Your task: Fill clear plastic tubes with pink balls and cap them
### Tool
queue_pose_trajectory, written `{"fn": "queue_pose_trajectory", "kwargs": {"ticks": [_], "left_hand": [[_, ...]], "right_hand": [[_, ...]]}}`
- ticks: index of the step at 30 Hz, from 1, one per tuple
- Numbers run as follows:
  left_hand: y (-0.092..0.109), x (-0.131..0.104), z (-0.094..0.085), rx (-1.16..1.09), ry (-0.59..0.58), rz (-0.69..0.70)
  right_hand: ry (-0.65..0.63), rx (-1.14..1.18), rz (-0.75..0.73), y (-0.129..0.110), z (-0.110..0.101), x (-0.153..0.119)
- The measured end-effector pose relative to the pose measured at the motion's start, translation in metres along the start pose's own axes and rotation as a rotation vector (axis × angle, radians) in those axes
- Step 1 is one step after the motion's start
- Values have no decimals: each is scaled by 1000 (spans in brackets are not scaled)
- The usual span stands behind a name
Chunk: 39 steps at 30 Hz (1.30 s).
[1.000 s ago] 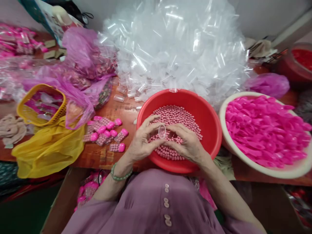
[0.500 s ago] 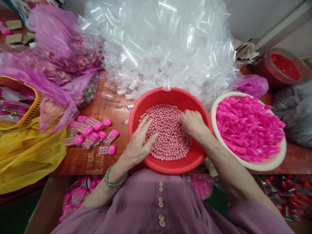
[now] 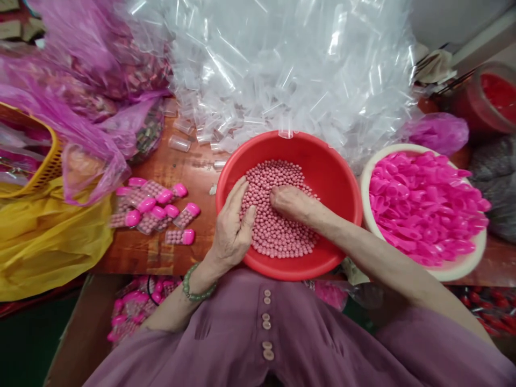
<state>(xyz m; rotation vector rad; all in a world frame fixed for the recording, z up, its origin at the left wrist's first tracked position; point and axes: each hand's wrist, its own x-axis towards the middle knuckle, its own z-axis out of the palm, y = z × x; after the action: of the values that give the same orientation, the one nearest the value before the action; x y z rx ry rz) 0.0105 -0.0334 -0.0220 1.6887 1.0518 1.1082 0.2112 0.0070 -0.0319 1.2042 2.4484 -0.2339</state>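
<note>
Small round pink beads point(image 3: 282, 244) lie heaped in a red plastic basin point(image 3: 338, 172). My left hand point(image 3: 231, 231) rests inside the basin's left side, fingers stretched and thumb apart, against the edge of the beads. In the middle of the heap is my right hand point(image 3: 294, 204), its fingers curled down among the beads. Whatever those fingertips hold is hidden. Left of the basin, several clear bottles with pink caps point(image 3: 187, 215) lie filled with beads.
Behind the basin rises a big pile of clear plastic tubes point(image 3: 258, 70). To the right stands a white basin point(image 3: 366, 199) of bright pink plastic parts point(image 3: 423, 209). Purple bags point(image 3: 108, 140), a yellow basket point(image 3: 50, 156) and a yellow bag point(image 3: 52, 242) occupy the left.
My right hand has moved left from the right edge of the beads into their middle. My left hand stays at the left side, its fingers closer together. The view has shifted slightly.
</note>
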Motion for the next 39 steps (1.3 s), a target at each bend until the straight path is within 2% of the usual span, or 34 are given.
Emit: {"fn": "queue_pose_trajectory", "kwargs": {"ticks": [5, 9, 12, 14, 17, 20, 22, 27, 32, 35, 39], "left_hand": [[-2, -1, 0, -33, 12, 2], [-1, 1, -1, -47, 24, -8], [-1, 2, -4, -107, 17, -29], [-1, 4, -8, -160, -70, -91], [-2, 9, -14, -186, -272, -183], [2, 17, -14, -173, -456, -165], [5, 20, -12, -198, -515, -147], [13, 19, -3, -299, -475, -179], [21, 16, -3, -393, -338, -269], [25, 17, -5, -450, -401, -274], [27, 17, -6, -530, -436, -299]], "right_hand": [[5, 146, -166, -13, -6, 4], [-14, 508, -174, -11, -14, 1], [86, 751, -186, -10, -17, -5], [179, 876, -191, -10, -20, -12], [312, 1029, -204, -10, -28, -26], [422, 1096, -220, -11, -36, -42], [452, 1108, -220, -13, -38, -49], [506, 1172, -211, -19, -35, -61], [615, 1199, -2, -23, -38, -74], [685, 1203, 76, -28, -40, -79], [705, 1262, 52, -36, -38, -81]]}}
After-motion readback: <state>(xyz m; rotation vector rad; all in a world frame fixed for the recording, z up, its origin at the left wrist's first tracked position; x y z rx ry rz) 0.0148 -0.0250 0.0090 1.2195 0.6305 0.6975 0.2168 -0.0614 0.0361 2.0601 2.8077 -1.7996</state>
